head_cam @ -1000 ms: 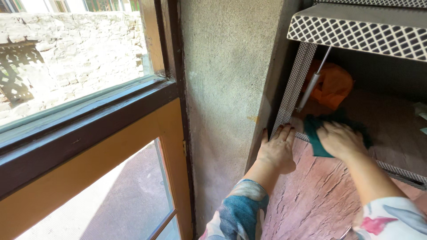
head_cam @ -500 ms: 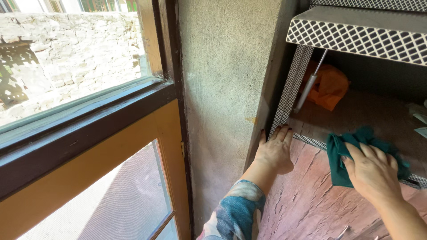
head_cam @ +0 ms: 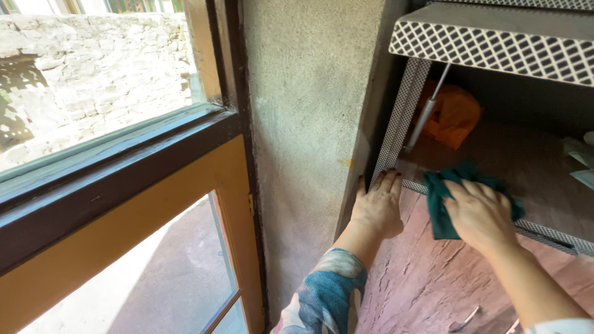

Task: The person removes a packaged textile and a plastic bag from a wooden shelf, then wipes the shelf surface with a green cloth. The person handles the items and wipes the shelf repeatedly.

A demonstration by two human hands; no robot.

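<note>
An orange bag (head_cam: 453, 115), crumpled and soft, sits at the back left of the open cabinet compartment, just behind the slanted metal strut; no label, sign or screen shows anywhere in the head view.

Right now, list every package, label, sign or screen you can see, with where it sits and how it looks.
Labels, signs, screens: none in view.
Orange bag: crumpled soft plastic, far left of the open compartment, behind the metal strut.
Pale wrapped items: right edge of the compartment, cut off, too little shown to identify.
Nearest the hands: only a green cloth under the right hand.
</note>
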